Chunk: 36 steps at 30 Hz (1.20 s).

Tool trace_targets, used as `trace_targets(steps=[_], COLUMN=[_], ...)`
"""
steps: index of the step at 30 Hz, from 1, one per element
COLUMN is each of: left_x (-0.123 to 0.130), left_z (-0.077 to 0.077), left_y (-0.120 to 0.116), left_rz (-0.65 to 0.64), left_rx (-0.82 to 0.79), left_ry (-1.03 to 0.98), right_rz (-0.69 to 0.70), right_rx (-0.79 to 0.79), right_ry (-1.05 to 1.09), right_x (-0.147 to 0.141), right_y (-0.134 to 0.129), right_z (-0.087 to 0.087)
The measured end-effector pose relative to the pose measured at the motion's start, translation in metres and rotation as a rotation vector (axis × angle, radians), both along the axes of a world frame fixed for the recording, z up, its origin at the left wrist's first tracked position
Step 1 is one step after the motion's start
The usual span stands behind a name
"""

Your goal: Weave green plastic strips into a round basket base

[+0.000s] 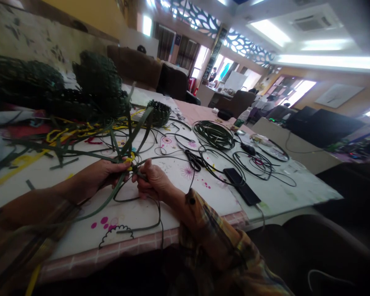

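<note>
Head view, left hand: the left hand (103,174) comes in from the left edge, fingers curled shut around the crossing of the green strips (125,142), thumb and fingertips pressed at the knot with a bit of yellow strip (130,158) showing between them.
Head view, right hand: the right hand (152,181) meets it from the right, fingers closed in a pinch on the same junction; a plaid sleeve (217,238) covers the forearm.
Where the work sits: the junction lies between the two hands, just above the white tablecloth (80,234), near the table's front edge.
Long axis: the green strips fan up and away from the fingers toward the far side of the table, while one strip runs down and left under the left wrist; thin dark cords loop below the right hand.
Nearer hand: both touch the junction; the left hand appears to cover more of it, the right only its end.
Beside them: black scissors (193,159) lie just right of the right hand, a dark phone (242,186) further right, a coil of dark cord (214,135) beyond.
Far side: a small woven basket (159,112) stands well apart, with larger dark woven pieces (92,88) at the far left.
</note>
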State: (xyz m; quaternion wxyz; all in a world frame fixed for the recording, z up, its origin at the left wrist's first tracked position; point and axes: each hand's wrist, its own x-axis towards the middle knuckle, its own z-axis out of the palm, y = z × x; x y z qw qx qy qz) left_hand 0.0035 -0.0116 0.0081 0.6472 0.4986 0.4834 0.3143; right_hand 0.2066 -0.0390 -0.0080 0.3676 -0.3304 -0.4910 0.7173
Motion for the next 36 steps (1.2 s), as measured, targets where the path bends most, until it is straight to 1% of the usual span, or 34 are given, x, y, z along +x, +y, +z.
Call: trace_targets(steps=[3,5,9,12,18,22,27,30,33,36], left_x=[0.0,0.002,0.006,0.008,0.012,0.013,0.013,0.012,0.009,0.006], left_z=[-0.003,0.0,0.009,0.012,0.012,0.013,0.006,0.0,-0.006,-0.008], left_y=[0.004,0.002,-0.009,-0.016,-0.02,-0.02,-0.015,-0.01,-0.006,-0.004], left_rz=[0.06,0.059,-0.002,-0.008,0.006,-0.028,-0.006,-0.002,0.034,0.085], left_rx=[-0.103,-0.124,-0.063,-0.006,-0.028,-0.019,-0.028,-0.021,-0.02,-0.053], left_ry=[-0.005,-0.009,-0.075,-0.105,-0.104,-0.071,-0.052,-0.039,-0.032,-0.046], right_rz=[0.016,0.024,-0.01,-0.038,-0.038,-0.02,0.013,-0.019,-0.113,-0.229], right_rx=[-0.015,-0.03,-0.04,-0.052,-0.064,-0.113,-0.131,-0.074,0.067,0.157], right_ry=[-0.04,-0.065,-0.096,-0.133,-0.19,-0.193,-0.177,-0.257,-0.315,-0.282], right_x=[0.001,0.002,0.002,0.002,0.001,0.002,0.003,0.002,0.004,0.006], right_y=[0.0,0.001,0.002,0.0,-0.002,-0.002,-0.005,-0.003,0.002,0.007], right_z=[0.003,0.003,0.002,0.005,0.01,0.01,0.013,0.011,0.009,0.008])
